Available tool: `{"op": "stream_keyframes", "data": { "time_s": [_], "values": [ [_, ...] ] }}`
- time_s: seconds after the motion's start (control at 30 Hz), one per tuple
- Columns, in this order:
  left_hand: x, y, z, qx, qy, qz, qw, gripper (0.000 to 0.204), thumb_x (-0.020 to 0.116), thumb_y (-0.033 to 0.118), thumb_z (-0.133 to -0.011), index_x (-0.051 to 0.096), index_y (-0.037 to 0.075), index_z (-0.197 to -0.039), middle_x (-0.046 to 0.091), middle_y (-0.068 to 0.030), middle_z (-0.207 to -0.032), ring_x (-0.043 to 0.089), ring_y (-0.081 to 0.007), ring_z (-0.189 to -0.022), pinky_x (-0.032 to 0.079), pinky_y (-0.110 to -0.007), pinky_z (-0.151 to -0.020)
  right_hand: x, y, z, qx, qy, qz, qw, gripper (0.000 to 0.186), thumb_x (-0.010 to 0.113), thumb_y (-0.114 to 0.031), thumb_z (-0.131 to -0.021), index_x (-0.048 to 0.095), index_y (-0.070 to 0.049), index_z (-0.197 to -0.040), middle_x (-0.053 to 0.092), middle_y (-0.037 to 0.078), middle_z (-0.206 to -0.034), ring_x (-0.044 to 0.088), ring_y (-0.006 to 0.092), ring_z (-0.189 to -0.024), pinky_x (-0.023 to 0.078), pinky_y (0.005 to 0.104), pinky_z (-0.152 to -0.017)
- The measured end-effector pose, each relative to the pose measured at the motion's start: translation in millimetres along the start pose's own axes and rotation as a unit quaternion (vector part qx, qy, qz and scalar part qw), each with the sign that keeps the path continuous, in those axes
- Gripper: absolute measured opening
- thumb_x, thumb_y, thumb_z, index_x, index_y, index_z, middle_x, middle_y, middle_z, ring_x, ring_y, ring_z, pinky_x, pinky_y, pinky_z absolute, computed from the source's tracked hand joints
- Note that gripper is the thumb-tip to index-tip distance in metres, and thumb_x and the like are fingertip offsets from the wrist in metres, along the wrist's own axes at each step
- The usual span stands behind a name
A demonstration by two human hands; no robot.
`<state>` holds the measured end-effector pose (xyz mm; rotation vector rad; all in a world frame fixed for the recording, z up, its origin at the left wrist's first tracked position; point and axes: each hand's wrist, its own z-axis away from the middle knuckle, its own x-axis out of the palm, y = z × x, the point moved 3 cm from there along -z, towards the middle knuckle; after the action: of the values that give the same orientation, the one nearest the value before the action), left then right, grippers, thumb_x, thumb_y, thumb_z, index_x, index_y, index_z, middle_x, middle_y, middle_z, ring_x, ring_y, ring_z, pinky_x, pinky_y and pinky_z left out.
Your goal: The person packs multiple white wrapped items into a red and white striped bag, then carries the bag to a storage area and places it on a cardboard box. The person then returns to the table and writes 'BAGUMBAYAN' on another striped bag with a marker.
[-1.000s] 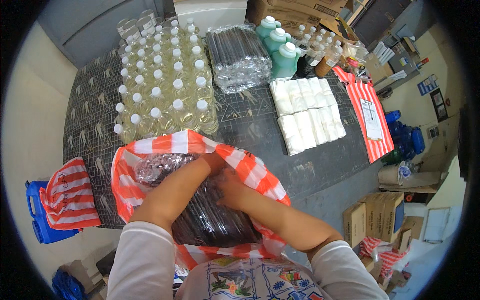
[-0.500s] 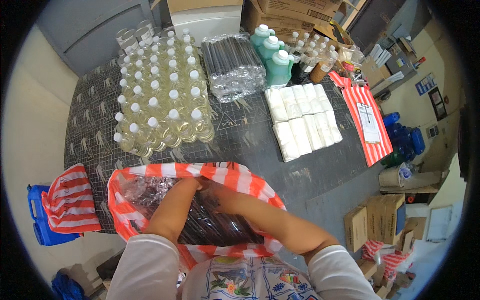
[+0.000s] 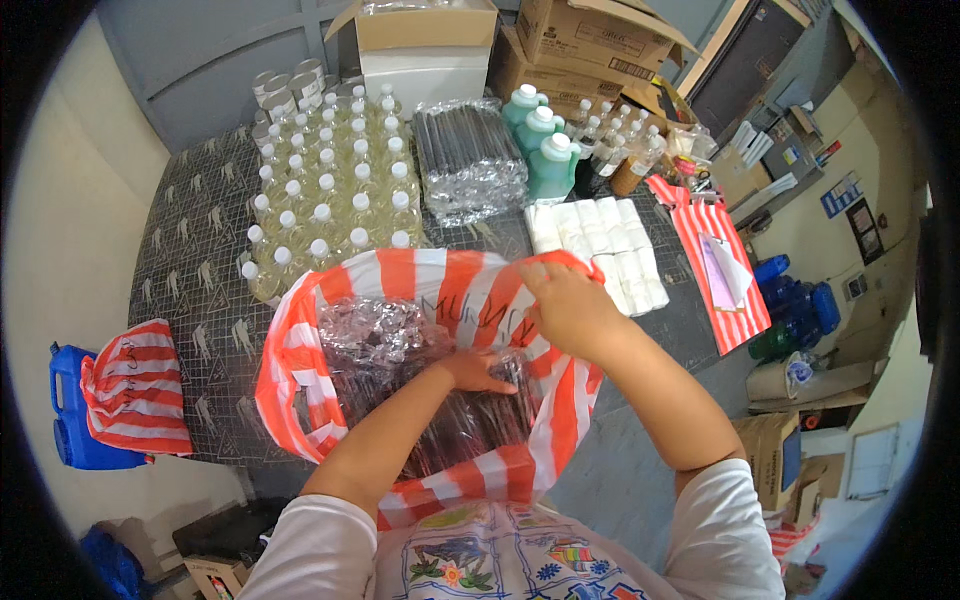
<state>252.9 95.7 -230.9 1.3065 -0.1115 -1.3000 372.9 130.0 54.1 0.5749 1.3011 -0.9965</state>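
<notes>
A red-and-white striped plastic bag (image 3: 405,275) stands gaping in front of me at the table's near edge. Inside lie clear-wrapped packs of long dark straws (image 3: 450,430), their crinkled plastic ends toward the far left. My left hand (image 3: 478,372) reaches into the bag and rests on the packs, thumb and fingers apart. At the bag's far right rim, my right hand (image 3: 560,305) has its fingers closed on the plastic. A matching stack of straw packs (image 3: 470,155) lies farther back on the table.
Rows of capped bottles of pale yellow liquid (image 3: 325,215) fill the table's left. Green jugs (image 3: 553,168), small dark bottles (image 3: 630,170) and folded white bundles (image 3: 600,235) stand right of centre. A clipboard (image 3: 722,270) lies on a striped bag; a blue container (image 3: 75,410) is at far left.
My right hand has come up out of the bag to its far right rim, raising that side. My left hand has shifted right over the straw packs, and its fingers now show.
</notes>
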Motion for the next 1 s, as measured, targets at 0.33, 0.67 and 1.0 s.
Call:
{"op": "stream_keyframes", "data": {
  "time_s": [0.33, 0.67, 1.0],
  "values": [
    [-20.7, 9.4, 1.6, -0.048, 0.074, 0.061, 0.994, 0.074, 0.054, 0.074, -0.092, 0.063, 0.017, -0.139, 0.063, -0.0153, -0.138, 0.056, -0.0363, -0.132, 0.041, -0.045, -0.113, -28.6, 116.9, -118.1, -0.133, -0.019, -0.547, 0.826, 0.025, 0.074, -0.014, -0.092, 0.069, -0.003, -0.114, 0.072, 0.006, -0.095, 0.07, 0.0136, -0.074, 0.057, 0.0271, -0.063],
    [-27.3, 37.3, 42.2, -0.1, 0.233, -0.111, 0.961, 0.061, 0.064, 0.055, -0.092, 0.061, 0.015, -0.138, 0.064, -0.0175, -0.132, 0.06, -0.0373, -0.123, 0.045, -0.051, -0.108, 134.1, 215.1, -352.2, 0.123, 0.202, 0.104, 0.966, 0.047, 0.057, -0.022, -0.097, 0.053, -0.023, -0.143, 0.036, 0.015, -0.159, 0.049, 0.0427, -0.133, 0.047, 0.0575, -0.101],
    [-23.8, 33.1, 52.5, -0.138, 0.259, -0.066, 0.954, 0.059, 0.069, 0.047, -0.089, 0.062, 0.013, -0.136, 0.064, -0.0189, -0.132, 0.059, -0.0382, -0.125, 0.047, -0.049, -0.106, 144.1, 195.1, -401.1, 0.056, 0.344, 0.041, 0.936, 0.016, 0.058, -0.02, -0.096, 0.061, -0.016, -0.112, 0.066, 0.008, -0.118, 0.06, 0.0366, -0.119, 0.043, 0.0648, -0.102]
  ]
}}
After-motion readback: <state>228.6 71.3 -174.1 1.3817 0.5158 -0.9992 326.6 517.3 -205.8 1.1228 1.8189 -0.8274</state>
